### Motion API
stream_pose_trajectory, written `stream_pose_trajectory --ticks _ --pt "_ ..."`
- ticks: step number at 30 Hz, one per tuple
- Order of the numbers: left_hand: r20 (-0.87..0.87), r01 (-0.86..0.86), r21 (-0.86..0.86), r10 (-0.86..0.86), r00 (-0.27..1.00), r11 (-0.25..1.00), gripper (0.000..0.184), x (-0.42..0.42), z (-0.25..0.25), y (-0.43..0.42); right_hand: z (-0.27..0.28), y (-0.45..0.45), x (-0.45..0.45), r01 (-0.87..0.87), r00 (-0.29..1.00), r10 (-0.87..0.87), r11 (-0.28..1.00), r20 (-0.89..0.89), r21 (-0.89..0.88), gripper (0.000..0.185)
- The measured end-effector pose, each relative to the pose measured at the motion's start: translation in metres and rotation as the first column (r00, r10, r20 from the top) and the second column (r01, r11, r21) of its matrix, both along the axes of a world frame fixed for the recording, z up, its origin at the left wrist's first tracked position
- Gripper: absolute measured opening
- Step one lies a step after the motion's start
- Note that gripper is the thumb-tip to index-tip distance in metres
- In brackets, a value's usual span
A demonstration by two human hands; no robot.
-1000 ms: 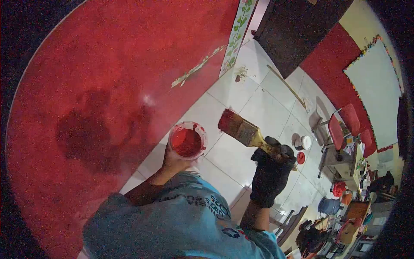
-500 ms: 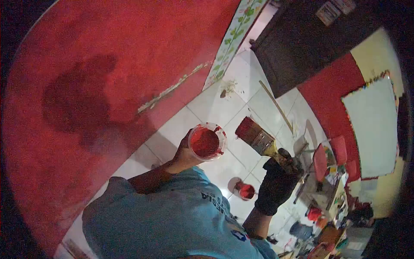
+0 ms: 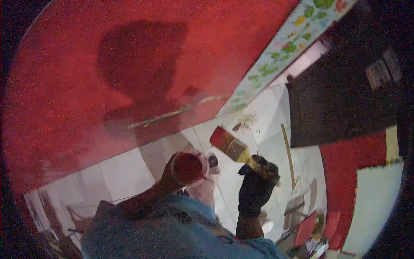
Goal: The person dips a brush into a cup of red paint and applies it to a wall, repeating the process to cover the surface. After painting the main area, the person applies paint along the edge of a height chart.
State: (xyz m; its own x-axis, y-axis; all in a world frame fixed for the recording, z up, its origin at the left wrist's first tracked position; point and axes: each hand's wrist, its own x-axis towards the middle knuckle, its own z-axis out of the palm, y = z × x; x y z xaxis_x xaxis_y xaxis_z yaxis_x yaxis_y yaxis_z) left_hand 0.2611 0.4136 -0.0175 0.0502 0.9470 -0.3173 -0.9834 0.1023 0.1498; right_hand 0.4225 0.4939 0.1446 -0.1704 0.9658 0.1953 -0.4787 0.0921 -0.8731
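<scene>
Brush (image 3: 232, 146) clamped in your gloved right hand (image 3: 258, 184), head tilted toward the wall's (image 3: 64, 99) bottom edge; paint cup (image 3: 189, 167) gripped in your left hand (image 3: 168, 173), hands apart above the floor (image 3: 123, 166). Brush: red bristles, stained ferrule, yellowish handle. Cup: open-topped, red inside, blurred.

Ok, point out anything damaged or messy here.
A pale, ragged streak mars the red wall low down, as if chipped. Debris litters the floor near the patterned strip, looking unswept.
</scene>
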Motion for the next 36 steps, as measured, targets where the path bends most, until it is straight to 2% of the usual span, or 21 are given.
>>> stream_pose_trajectory --ticks 2,4,6,7,8,10,11,12,14,15,17,21,24,25,26,27,28,30,32,34,36 --pt "0.102 -0.078 0.08 0.07 0.992 0.994 0.057 0.008 0.017 0.021 -0.01 0.03 0.002 0.007 0.921 -0.033 0.998 0.387 0.067 0.038" --pt "-0.228 -0.217 0.304 0.292 0.929 0.928 0.06 0.029 0.016 0.029 -0.008 0.059 0.008 -0.085 0.94 0.07 0.996 0.333 0.033 0.039" --pt "-0.334 -0.266 0.311 0.367 0.868 0.912 0.061 0.042 0.004 0.043 -0.018 0.087 0.016 -0.185 0.696 -0.057 0.949 0.716 0.255 0.038" --pt "-0.434 -0.286 0.329 0.414 0.8 0.9 0.063 0.044 -0.003 0.047 -0.025 0.097 0.016 -0.207 0.732 -0.021 0.946 0.681 0.251 0.041" --pt "-0.447 -0.338 0.304 0.446 0.775 0.891 0.063 0.046 -0.009 0.049 -0.037 0.101 0.015 -0.273 0.948 0.268 0.962 0.171 0.007 0.045" --pt "-0.118 -0.361 0.311 0.413 0.903 0.879 0.057 0.05 -0.026 0.076 -0.056 0.128 0.016 -0.331 0.932 0.326 0.943 0.159 0.005 0.044" --pt "-0.118 -0.407 0.278 0.452 0.884 0.87 0.057 0.054 -0.044 0.083 -0.071 0.135 0.014 -0.274 0.95 0.274 0.961 0.148 -0.02 0.041" --pt "-0.267 -0.486 0.195 0.523 0.809 0.852 0.053 0.061 -0.069 0.09 -0.075 0.143 0.01 -0.331 0.921 0.329 0.943 0.208 -0.028 0.037" --pt "-0.423 -0.587 0.093 0.566 0.708 0.804 0.051 0.077 -0.14 0.095 -0.101 0.149 0.002 -0.249 0.691 0.098 0.962 0.716 0.108 0.035" --pt "-0.457 -0.595 0.048 0.548 0.701 0.802 0.049 0.098 -0.15 0.058 -0.09 0.114 0.031 -0.29 0.738 0.139 0.949 0.66 0.125 0.035" --pt "-0.473 -0.607 -0.071 0.509 0.719 0.792 0.049 0.119 -0.176 0.022 -0.136 0.086 0.055 -0.372 0.9 0.344 0.926 0.267 0.06 0.038" --pt "-0.67 -0.686 0.018 0.518 0.532 0.728 0.062 0.132 -0.15 0.048 -0.181 0.131 0.065 -0.576 0.816 0.577 0.814 -0.002 0.073 0.05" --pt "-0.769 -0.721 0.097 0.511 0.383 0.687 0.077 0.131 -0.132 0.049 -0.184 0.153 0.058 -0.759 0.613 0.773 0.633 -0.161 0.153 0.048" --pt "-0.798 -0.728 0.125 0.504 0.331 0.674 0.082 0.13 -0.132 0.048 -0.182 0.156 0.06 -0.724 0.689 0.712 0.675 0.132 0.142 0.041" --pt "-0.814 -0.734 0.158 0.508 0.281 0.66 0.088 0.133 -0.14 0.044 -0.189 0.15 0.062 -0.732 0.68 0.725 0.66 0.111 0.169 0.041" --pt "-0.819 -0.738 0.187 0.518 0.247 0.648 0.088 0.139 -0.155 0.038 -0.19 0.138 0.062 -0.62 0.713 0.219 0.641 0.666 0.452 0.036" --pt "-0.85 -0.725 0.302 0.52 0.089 0.619 0.087 0.144 -0.168 0.031 -0.198 0.124 0.068 -0.589 0.477 -0.496 0.433 0.725 0.683 0.033" --pt "-0.851 -0.679 0.421 0.521 -0.066 0.602 0.086 0.14 -0.177 0.05 -0.217 0.148 0.07 -0.515 0.504 -0.58 0.394 0.64 0.762 0.029" --pt "-0.869 -0.686 0.493 0.274 -0.412 0.535 0.083 0.138 -0.177 0.057 -0.229 0.153 0.07 -0.484 0.597 -0.726 0.013 0.341 0.875 0.028" --pt "-0.86 -0.664 0.51 0.308 -0.407 0.547 0.083 0.159 -0.203 0.024 -0.259 0.126 0.105 -0.559 0.522 -0.725 0.108 0.45 0.822 0.028" --pt "-0.864 -0.658 0.502 0.357 -0.355 0.561 0.083 0.116 -0.173 0.026 -0.226 0.131 0.047 -0.328 0.776 -0.581 -0.041 0.245 0.944 0.029"
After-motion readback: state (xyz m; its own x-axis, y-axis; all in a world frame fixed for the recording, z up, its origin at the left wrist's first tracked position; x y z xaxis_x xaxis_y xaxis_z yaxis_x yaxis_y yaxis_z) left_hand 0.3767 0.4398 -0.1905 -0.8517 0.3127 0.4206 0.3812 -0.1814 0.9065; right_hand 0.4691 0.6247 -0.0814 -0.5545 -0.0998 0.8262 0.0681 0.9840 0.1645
